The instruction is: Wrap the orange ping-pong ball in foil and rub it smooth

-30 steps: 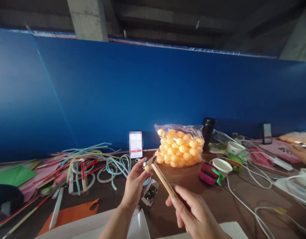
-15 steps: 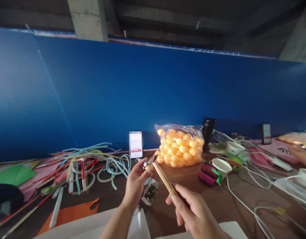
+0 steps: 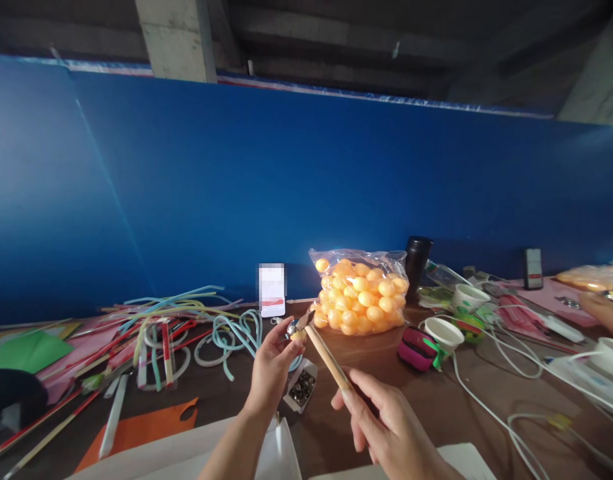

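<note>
Left hand (image 3: 270,370) clamped on a shiny piece (image 3: 293,328), right hand (image 3: 381,423) on a wooden stick (image 3: 329,359); we record bagged balls (image 3: 361,298) at one o'clock

Dim up top: the ceiling (image 3: 336,33) above the bag of orange balls (image 3: 361,303) sinks near black. The blue wall (image 3: 286,167) behind the bag glows palest well to its left, darkening rightward. Highlights flash off the bag's plastic! Left of it, a phone screen (image 3: 272,293) shines, top pixelated. Just front-left, a shiny piece (image 3: 293,327) glints in the left hand (image 3: 270,373), its detail soft. Far either side, shapes stretch.
</note>
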### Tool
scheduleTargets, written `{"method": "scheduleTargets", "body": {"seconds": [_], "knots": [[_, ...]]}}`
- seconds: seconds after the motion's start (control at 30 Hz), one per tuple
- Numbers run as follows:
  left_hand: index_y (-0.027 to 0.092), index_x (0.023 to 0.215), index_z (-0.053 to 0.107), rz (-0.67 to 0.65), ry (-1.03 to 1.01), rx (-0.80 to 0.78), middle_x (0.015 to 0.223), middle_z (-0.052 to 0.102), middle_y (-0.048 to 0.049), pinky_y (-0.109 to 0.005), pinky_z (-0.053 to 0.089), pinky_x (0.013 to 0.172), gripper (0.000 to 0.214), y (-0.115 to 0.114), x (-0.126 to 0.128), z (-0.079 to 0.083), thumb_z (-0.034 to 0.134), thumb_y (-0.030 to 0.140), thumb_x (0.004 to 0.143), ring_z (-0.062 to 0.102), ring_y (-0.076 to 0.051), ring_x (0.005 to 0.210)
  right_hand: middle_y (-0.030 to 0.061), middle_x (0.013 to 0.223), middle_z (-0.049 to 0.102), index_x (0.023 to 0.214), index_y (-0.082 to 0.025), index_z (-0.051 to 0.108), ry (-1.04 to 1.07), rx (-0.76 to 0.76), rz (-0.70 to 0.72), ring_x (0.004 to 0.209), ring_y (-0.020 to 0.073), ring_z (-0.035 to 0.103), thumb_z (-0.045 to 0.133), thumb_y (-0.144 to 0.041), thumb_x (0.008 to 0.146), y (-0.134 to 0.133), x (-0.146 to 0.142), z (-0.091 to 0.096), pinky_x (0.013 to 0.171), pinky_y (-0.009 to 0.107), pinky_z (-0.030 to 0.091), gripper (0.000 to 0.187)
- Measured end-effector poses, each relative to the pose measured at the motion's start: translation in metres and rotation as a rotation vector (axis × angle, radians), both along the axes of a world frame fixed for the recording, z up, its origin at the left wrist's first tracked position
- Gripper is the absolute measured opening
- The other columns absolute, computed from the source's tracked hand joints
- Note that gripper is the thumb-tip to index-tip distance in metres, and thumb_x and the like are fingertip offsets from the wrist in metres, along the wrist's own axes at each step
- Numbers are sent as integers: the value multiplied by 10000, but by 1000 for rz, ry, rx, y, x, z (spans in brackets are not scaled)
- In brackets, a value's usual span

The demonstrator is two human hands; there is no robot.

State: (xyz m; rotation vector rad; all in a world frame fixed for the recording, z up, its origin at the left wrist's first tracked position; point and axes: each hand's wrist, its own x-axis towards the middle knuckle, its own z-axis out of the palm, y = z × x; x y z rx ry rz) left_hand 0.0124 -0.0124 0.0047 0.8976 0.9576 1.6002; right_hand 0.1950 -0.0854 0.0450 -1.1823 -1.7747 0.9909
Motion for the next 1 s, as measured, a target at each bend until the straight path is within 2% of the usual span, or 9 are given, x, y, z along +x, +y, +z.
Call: {"method": "scheduleTargets", "body": {"seconds": [0.17,0.33,0.5,0.67,0.8,1.0], "knots": [[167,1212,620,-13,8,11,1026,719,-100,-306,519,776,605,1,0,-2,797,332,658,674,-201,880,-58,467,491,896,-171,617,21,1,-5,382,94,463,413,-542,955,-1,2,2,385,180,351,428],[167,1207,622,-3,-4,10,1012,723,-92,-296,517,783,599,1,0,-2,796,334,659,672,-194,882,-56,473,497,851,-178,619,-13,4,15,374,88,462,411,-533,958,-1,1,0,386,178,357,425],[163,1217,611,-14,18,1,1028,717,-90,-302,517,794,600,0,0,0,789,332,670,667,-194,894,-3,631,616,858,-171,624,-31,31,2,383,80,499,427,-545,946,1,0,-4,395,186,385,431],[150,1231,602,-10,43,14,1040,711,-106,-315,519,793,613,0,-1,-2,784,336,676,666,-201,890,-52,482,507,874,-174,616,-12,-4,-8,361,84,449,413,-538,955,1,1,-3,365,172,347,424],[167,1206,628,6,14,7,1016,717,-95,-317,523,784,609,3,-1,-4,799,342,649,670,-199,866,-42,517,536,872,-175,618,-29,3,12,367,82,460,431,-523,952,1,0,-3,374,177,347,403],[166,1204,633,1,10,0,992,722,-91,-313,524,780,626,3,-1,-4,809,348,632,672,-194,848,-62,449,491,862,-176,611,-24,1,5,358,84,435,420,-509,961,2,0,-2,366,170,331,397]]}}
